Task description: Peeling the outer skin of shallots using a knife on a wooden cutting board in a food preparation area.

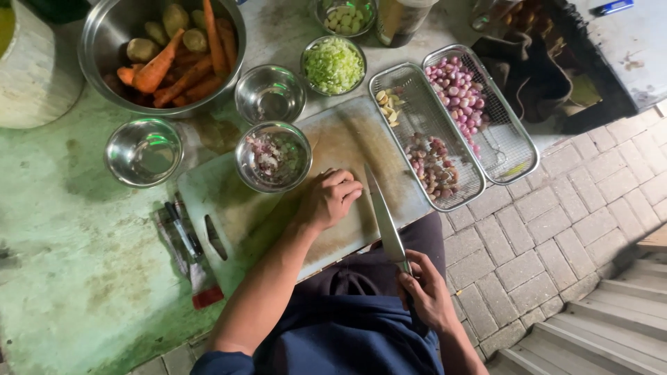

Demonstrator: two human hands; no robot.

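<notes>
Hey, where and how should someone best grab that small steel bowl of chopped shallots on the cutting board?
Probably by the rim of the small steel bowl of chopped shallots, from its left, away from the long kitchen knife. The rounded wall gives no handle, and the left hand lies beside its near right edge.

Carrots (182, 73) in a large steel bowl (104, 35)
</notes>
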